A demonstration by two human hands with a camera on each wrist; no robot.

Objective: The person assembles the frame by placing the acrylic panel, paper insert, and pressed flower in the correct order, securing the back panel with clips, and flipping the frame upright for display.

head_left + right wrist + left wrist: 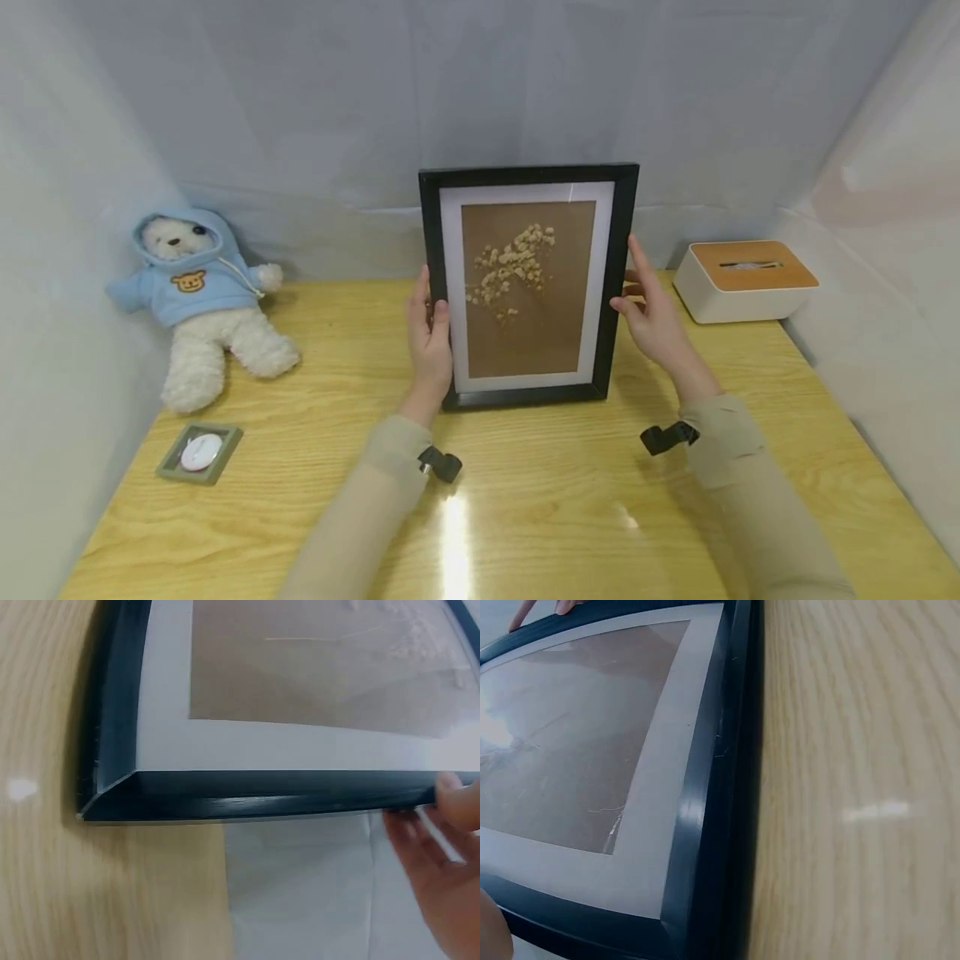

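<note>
A black picture frame [525, 396] with a white mat and a spray of small dried flowers on brown stands upright, its lower edge at the tabletop. My left hand [431, 354] grips its left side, thumb on the front and fingers along the edge, partly hidden. On the opposite side my right hand [658, 321] holds the frame between thumb and fingers. The right wrist view shows that hand [442, 862] with its thumb at the border and its fingers at the outer edge. In the left wrist view the frame's border [705, 780] fills the middle.
A white plush bear in a blue hoodie [198, 283] sits at the back left. Before it lies a small green square frame with a round white piece [198, 452]. A white tissue box with a wooden lid [742, 279] stands back right. Grey cloth [315, 125] hangs behind the wooden table [555, 517].
</note>
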